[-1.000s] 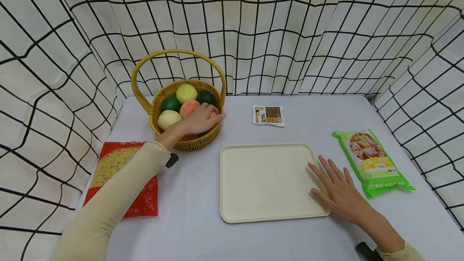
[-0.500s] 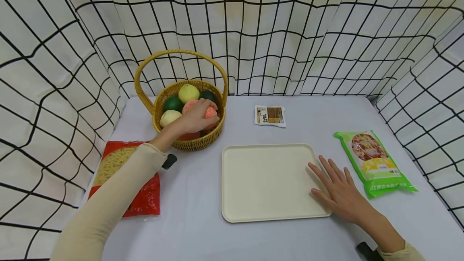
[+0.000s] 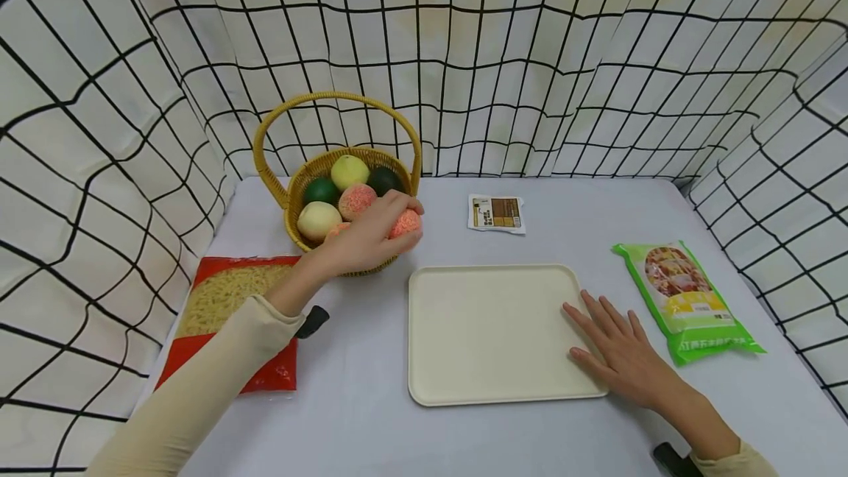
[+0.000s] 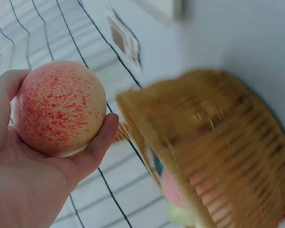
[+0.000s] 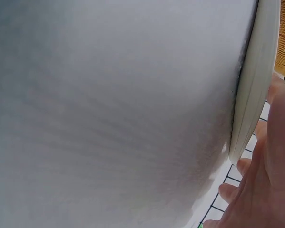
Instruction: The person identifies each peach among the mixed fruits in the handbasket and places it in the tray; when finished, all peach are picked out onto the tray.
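Note:
In the head view my left hand (image 3: 371, 234) is over the front right of a yellow wicker basket (image 3: 289, 221), gripping a peach (image 3: 406, 224). The left wrist view shows this pink-speckled peach (image 4: 61, 109) between thumb and fingers, outside the basket (image 4: 204, 137) and apart from its rim. Inside the basket sit a second peach (image 3: 357, 201), a yellow-green round fruit (image 3: 349, 171), a cream one (image 3: 319, 221) and dark green ones (image 3: 321, 191); my hand hides part of the contents. Fingers spread, my right hand (image 3: 623, 355) lies at the right edge of a cream tray (image 3: 490, 337).
A red bag of pasta (image 3: 238, 293) lies at the left, partly under my left forearm. Behind the tray is a small white-and-brown packet (image 3: 497, 213). A green food bag (image 3: 689, 300) lies at the right. Black-grid netting (image 3: 477, 65) surrounds the table's back and sides.
My left hand has taken hold of the peach among the fruit and brought it up and right, towards the basket's rim. My right hand has stayed by the tray.

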Tool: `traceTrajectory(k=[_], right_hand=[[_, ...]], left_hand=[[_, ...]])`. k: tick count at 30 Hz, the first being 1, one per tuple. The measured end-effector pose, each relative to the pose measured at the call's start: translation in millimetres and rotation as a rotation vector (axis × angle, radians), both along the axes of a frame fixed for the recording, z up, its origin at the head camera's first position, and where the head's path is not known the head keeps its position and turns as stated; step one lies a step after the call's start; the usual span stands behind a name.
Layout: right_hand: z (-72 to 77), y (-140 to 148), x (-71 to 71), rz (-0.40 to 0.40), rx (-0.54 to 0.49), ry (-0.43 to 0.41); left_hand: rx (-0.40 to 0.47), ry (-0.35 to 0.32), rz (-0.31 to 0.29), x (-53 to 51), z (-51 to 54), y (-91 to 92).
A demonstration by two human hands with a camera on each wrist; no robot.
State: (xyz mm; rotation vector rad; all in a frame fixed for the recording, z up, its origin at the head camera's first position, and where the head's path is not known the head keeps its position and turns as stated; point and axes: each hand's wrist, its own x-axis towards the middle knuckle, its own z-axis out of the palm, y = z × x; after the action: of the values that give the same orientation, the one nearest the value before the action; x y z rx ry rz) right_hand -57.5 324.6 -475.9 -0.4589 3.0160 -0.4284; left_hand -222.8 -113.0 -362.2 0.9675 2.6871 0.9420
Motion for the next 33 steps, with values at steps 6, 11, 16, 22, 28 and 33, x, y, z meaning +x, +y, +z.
traceTrajectory(k=[6,11,16,22,28,33], right_hand=[[-0.5,1,0.2,-0.003,-0.003,-0.007],[-0.8,1,0.3,0.001,-0.002,-0.001],[-2.3,2,0.3,0.007,-0.002,0.004],[-2.2,2,0.2,0.011,-0.008,0.002],[-0.6,1,-0.3,0.016,-0.004,-0.007],[-0.9,0,-0.2,0.013,-0.003,-0.015]], left_hand=[[0.042,-0.025,-0.068,30.6,-2.8,14.7],[0.082,-0.048,-0.120,51.5,-10.0,24.7],[0.065,-0.074,-0.161,70.1,-22.1,32.8],[0.025,-0.077,-0.195,87.0,-40.7,37.2],[-0.021,-0.070,-0.273,99.8,-61.8,41.2],[-0.061,-0.070,-0.303,106.6,-73.5,44.5]])
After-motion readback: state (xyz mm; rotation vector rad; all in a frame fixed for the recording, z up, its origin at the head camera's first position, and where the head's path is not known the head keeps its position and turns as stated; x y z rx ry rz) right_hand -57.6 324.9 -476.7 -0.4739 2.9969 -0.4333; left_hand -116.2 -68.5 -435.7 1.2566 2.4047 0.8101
